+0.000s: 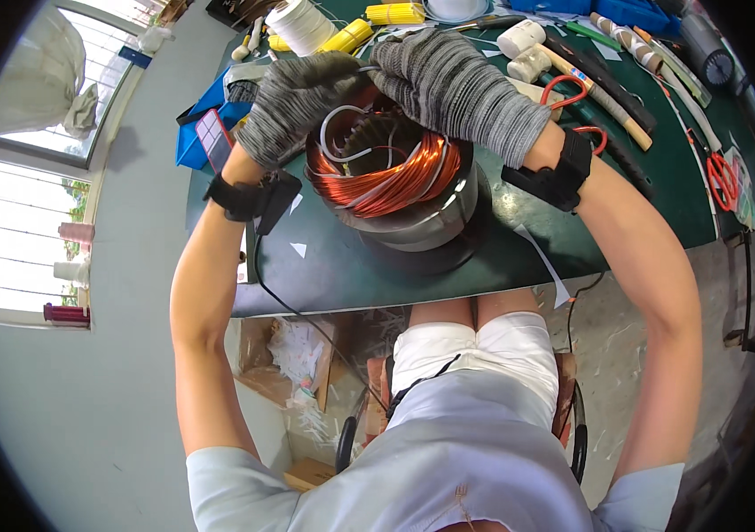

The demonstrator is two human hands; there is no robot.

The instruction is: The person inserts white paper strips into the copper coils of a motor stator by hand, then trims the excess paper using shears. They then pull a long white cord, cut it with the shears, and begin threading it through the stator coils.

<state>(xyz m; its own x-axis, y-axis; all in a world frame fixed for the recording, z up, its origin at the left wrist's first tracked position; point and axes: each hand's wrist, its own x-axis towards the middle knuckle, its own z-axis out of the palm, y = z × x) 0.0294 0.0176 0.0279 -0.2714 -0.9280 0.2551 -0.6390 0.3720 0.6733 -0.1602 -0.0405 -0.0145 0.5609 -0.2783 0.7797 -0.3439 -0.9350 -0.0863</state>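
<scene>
A motor stator stands on the green table in front of me, a grey metal ring with thick bundles of copper wire bulging over its top. A white sleeve loops up from the windings at the left. Both hands wear grey striped knit gloves and meet above the stator's far side. My left hand has its fingers curled to a pinch. Close against it, my right hand is bent with fingertips together. Whatever thin piece lies between the fingertips is mostly hidden by the gloves.
Beyond the hands lie a white spool of cord and yellow bundles. Mallets, red-handled scissors and other tools crowd the right side. A blue box and a phone are at the left.
</scene>
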